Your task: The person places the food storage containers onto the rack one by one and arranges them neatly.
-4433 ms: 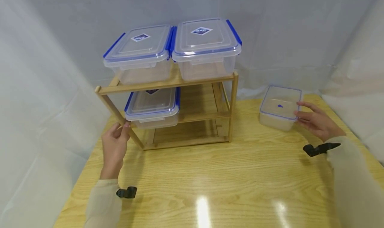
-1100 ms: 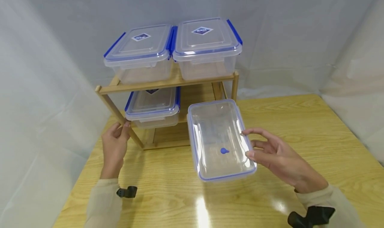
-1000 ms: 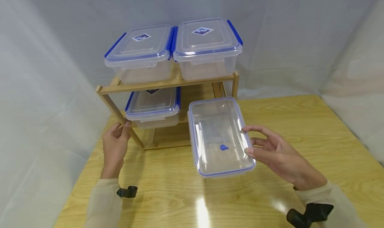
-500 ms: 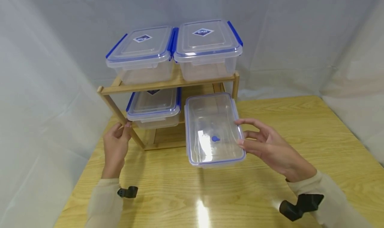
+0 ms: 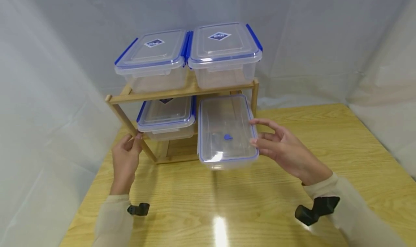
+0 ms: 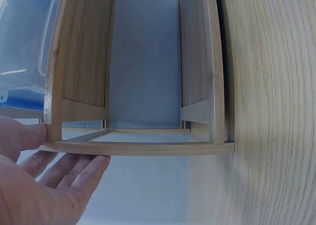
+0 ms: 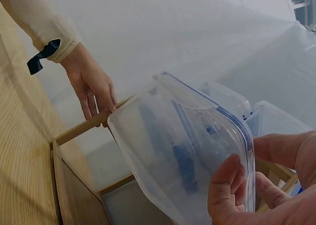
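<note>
My right hand (image 5: 282, 146) grips the right edge of a clear plastic food container (image 5: 224, 120) whose lid has a blue rim and a small blue valve. The container is held in front of the right half of the middle shelf, its far end overlapping the shelf opening. In the right wrist view the fingers and thumb pinch the container's lid edge (image 7: 247, 141). My left hand (image 5: 125, 160) holds the left front post of the wooden rack (image 5: 182, 93), near the middle shelf. The left wrist view has its thumb and fingers around the wood at that corner (image 6: 54, 143).
Two larger lidded containers with blue clips, one on the left (image 5: 156, 55) and one on the right (image 5: 224, 52), stand on the top shelf. Another lidded container (image 5: 167, 113) occupies the middle shelf's left half. The rack stands on a wooden table (image 5: 182, 200) before a white sheet (image 5: 302, 41).
My right hand has brought the container from the table's right side leftward to the rack, then further back toward the middle shelf. The left hand has stayed on the post.
</note>
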The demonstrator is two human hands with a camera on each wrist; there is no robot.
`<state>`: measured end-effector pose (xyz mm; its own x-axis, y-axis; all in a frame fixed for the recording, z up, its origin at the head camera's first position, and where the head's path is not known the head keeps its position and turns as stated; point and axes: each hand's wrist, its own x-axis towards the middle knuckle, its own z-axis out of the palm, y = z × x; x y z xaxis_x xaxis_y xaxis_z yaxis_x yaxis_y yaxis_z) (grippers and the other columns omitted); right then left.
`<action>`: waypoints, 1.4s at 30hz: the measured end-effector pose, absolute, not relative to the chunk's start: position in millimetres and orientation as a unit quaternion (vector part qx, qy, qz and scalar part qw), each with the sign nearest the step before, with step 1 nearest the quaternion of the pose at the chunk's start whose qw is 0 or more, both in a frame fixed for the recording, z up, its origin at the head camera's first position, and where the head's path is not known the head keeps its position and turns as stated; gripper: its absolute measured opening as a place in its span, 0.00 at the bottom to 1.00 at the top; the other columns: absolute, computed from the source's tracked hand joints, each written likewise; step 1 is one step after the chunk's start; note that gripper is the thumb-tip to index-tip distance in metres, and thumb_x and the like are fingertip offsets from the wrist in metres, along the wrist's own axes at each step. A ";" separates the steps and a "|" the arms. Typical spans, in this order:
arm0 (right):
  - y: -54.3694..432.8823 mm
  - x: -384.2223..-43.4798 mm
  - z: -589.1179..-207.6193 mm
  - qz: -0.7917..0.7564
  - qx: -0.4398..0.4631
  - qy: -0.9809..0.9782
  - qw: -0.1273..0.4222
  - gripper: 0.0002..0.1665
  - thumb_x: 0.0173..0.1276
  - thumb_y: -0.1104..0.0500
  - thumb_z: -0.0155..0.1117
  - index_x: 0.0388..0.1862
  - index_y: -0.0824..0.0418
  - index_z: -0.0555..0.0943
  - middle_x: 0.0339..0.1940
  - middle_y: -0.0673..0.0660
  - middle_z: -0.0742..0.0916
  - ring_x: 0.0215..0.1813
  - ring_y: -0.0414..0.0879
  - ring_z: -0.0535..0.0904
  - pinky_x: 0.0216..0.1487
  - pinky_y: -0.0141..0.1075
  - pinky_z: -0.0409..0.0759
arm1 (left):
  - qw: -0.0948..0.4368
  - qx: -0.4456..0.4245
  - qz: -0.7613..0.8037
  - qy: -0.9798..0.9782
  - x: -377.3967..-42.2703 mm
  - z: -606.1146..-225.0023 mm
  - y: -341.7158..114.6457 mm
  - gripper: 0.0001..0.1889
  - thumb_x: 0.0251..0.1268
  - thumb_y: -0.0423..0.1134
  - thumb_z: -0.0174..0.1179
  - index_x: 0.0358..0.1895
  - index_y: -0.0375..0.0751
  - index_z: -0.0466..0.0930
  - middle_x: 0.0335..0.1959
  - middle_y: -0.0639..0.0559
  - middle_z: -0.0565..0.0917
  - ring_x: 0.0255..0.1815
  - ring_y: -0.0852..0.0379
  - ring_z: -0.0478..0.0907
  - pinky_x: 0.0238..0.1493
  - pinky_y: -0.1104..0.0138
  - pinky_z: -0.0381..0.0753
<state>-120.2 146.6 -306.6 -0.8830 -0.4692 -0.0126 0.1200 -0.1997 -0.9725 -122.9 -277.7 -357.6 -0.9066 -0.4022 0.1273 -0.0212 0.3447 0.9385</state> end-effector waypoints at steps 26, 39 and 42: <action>129.8 -149.3 -294.2 -0.730 -0.144 0.649 0.157 0.51 0.60 0.72 0.75 0.79 0.52 0.63 0.50 0.64 0.78 0.48 0.50 0.80 0.53 0.37 0.85 | 0.178 0.129 -0.556 -0.802 -124.0 -357.9 -276.9 0.24 0.79 0.50 0.53 0.69 0.42 0.76 0.66 0.42 0.79 0.67 0.47 0.75 0.64 0.56 0.80; 121.0 -153.1 -305.8 -0.682 -0.156 0.714 0.041 0.42 0.64 0.60 0.77 0.75 0.52 0.71 0.51 0.58 0.74 0.40 0.45 0.80 0.45 0.34 0.85 | 0.174 0.133 -0.559 -0.800 -123.5 -358.4 -276.5 0.24 0.79 0.51 0.53 0.70 0.44 0.75 0.66 0.42 0.79 0.68 0.48 0.75 0.65 0.56 0.80; 119.5 -153.6 -308.9 -0.672 -0.164 0.722 0.005 0.40 0.63 0.60 0.78 0.73 0.55 0.73 0.50 0.59 0.76 0.40 0.45 0.81 0.42 0.34 0.86 | 0.174 0.135 -0.559 -0.800 -123.5 -358.5 -276.5 0.24 0.79 0.51 0.52 0.71 0.44 0.75 0.66 0.42 0.79 0.68 0.48 0.75 0.64 0.56 0.80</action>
<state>-153.6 119.5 -308.9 -0.9461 -0.2438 0.2132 -0.2303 0.0437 -0.9721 -123.5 -276.5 -358.5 -0.9030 -0.4104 0.1269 -0.0220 0.3392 0.9405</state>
